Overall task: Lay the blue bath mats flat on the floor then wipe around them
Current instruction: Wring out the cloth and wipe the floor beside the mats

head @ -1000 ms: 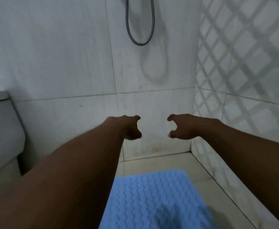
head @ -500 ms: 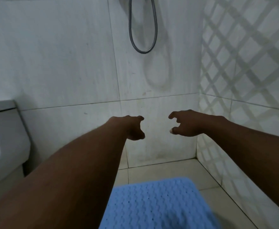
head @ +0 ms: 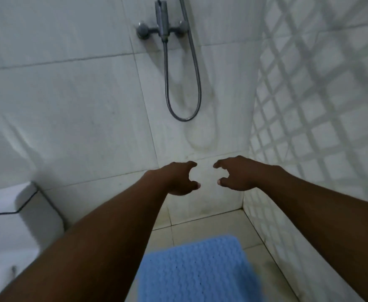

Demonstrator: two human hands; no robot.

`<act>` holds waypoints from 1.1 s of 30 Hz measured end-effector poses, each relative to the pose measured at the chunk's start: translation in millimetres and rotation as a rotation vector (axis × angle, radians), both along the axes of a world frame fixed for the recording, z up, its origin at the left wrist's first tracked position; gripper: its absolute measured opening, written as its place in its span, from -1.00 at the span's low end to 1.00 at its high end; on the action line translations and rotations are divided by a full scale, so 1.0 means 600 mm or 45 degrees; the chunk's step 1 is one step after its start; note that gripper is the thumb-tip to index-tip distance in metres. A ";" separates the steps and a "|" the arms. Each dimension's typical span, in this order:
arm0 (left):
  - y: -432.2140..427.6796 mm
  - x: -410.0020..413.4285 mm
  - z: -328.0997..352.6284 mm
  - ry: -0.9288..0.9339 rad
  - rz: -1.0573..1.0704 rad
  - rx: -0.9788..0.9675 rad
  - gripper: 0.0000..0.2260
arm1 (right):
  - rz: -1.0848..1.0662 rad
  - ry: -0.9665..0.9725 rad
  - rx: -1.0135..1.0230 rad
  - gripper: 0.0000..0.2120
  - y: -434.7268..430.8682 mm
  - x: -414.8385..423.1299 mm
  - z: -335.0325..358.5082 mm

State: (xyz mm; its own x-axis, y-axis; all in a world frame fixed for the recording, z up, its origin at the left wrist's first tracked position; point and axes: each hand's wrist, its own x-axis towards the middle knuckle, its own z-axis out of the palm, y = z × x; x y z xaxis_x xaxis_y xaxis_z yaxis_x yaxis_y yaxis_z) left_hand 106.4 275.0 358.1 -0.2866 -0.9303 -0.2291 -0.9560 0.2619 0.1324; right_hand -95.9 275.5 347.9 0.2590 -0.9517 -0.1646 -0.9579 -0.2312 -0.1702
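A blue bath mat (head: pixel 198 269) with a bumpy weave lies flat on the pale tiled floor, near the corner of the shower area; its near end runs out of the bottom of the view. My left hand (head: pixel 178 178) and my right hand (head: pixel 235 175) are stretched forward side by side, well above the mat, in front of the back wall. Both hands hold nothing, with fingers curled and apart. My left forearm hides the mat's left edge.
A white toilet tank (head: pixel 15 212) stands at the left. A shower mixer (head: pixel 162 29) with a looping metal hose (head: pixel 183 88) hangs on the back wall. A diamond-patterned tiled wall (head: pixel 309 127) closes the right side. Bare floor tiles (head: pixel 202 223) lie beyond the mat.
The view has tilted upward, bringing the shower mixer into sight. Both empty hands stay stretched out in front, a little closer together.
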 end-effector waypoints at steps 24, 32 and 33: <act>0.156 -0.129 0.656 0.067 -0.443 -0.347 -0.32 | -0.474 0.013 -0.265 -0.47 0.321 -0.106 0.686; 0.309 -0.341 0.689 0.115 -0.926 -0.319 -0.33 | -0.960 0.209 -0.239 -0.46 0.582 -0.239 0.721; 0.336 -0.368 0.697 0.117 -1.018 -0.326 -0.33 | -1.054 0.236 -0.238 -0.45 0.623 -0.248 0.726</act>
